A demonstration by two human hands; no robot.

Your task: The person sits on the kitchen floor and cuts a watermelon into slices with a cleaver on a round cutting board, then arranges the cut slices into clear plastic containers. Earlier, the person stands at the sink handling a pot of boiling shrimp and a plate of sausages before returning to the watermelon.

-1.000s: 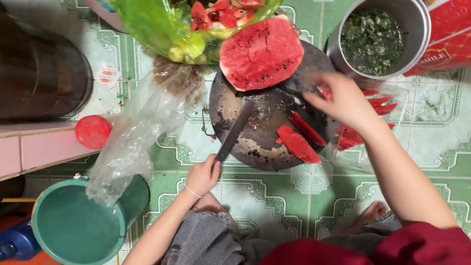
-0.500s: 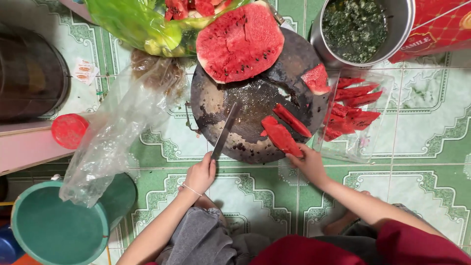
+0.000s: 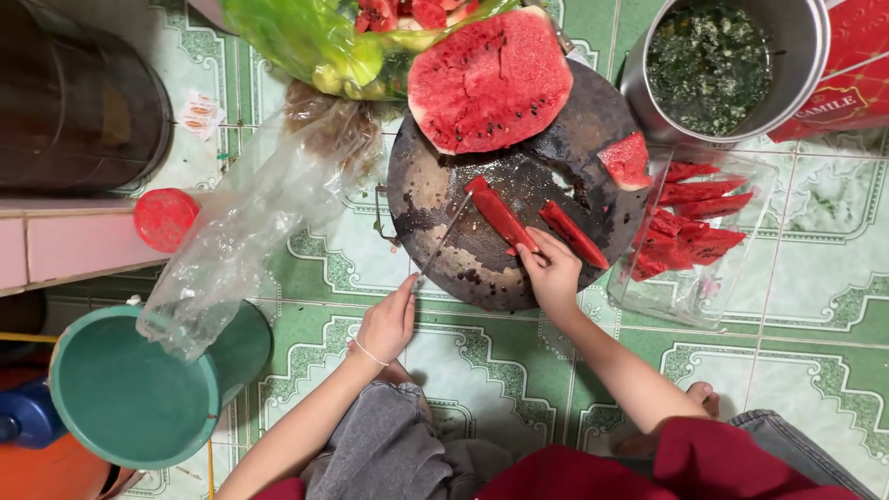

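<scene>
With many watermelon strips [image 3: 690, 227] already boxed and half a melon [image 3: 491, 79] uncut, the left hand [image 3: 387, 322] grips the knife [image 3: 444, 236] while the right hand [image 3: 553, 270] pinches a strip [image 3: 502, 218].

We saw a red box with gold print [image 3: 847, 88] at the top right corner, beside the metal pot [image 3: 815, 56]. A small white sachet with red markings [image 3: 200, 115] lay on the floor tiles at upper left.

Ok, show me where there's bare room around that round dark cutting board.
Bare green patterned floor tile lies between the left hand and right hand, below the round dark cutting board. Crowded: clear plastic tray of slices to the right, crumpled plastic bag to the left.
</scene>
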